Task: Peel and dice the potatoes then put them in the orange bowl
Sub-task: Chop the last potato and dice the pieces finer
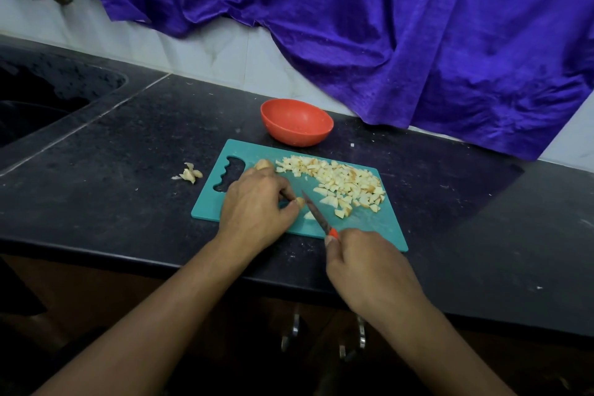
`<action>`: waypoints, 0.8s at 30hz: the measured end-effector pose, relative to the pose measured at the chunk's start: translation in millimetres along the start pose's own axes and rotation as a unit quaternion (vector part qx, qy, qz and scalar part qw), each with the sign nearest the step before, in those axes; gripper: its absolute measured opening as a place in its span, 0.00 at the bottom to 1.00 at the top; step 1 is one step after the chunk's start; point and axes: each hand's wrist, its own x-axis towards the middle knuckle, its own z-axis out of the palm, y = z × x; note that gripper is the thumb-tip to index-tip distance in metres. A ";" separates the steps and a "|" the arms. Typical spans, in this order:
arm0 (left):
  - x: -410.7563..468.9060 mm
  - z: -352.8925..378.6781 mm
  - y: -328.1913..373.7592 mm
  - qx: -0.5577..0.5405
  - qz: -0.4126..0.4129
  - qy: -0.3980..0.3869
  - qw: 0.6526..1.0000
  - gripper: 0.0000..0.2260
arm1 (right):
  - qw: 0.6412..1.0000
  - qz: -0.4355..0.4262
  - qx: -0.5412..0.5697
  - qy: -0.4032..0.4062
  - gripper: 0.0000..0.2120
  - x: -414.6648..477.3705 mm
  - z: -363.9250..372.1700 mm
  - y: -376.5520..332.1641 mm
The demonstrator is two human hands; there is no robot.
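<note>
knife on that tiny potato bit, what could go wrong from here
1. The potato piece pinched by the left hand is small, and the knife blade sits right beside its fingers, so a slip could nick them.
2. The diced pile lies close to the right edge of the cutting board; pieces may spill onto the counter.

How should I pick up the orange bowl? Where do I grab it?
Grab the bowl by its rim, thumb inside and fingers on the round outer wall, since it has no handle. Come from its left, over open counter: the board with diced potato lies in front, and the cloth hangs close behind on the right.
</note>
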 end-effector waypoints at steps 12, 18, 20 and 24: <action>2.3 0.0 2.1 0.021 -0.024 0.014 0.999 0.09 | 0.998 -0.043 -0.041 -0.013 0.18 20.3 -13.6 22.2; 1.7 0.3 2.0 0.026 -0.021 0.005 0.999 0.10 | 0.998 -0.050 -0.045 -0.009 0.18 19.1 -13.7 27.0; 1.7 0.2 2.2 0.026 -0.021 0.006 0.999 0.10 | 0.998 -0.051 -0.044 -0.008 0.18 17.6 -13.8 30.0; 0.1 -1.2 3.4 0.024 -0.025 0.009 0.999 0.09 | 0.997 -0.058 -0.042 -0.019 0.19 11.5 -14.1 35.8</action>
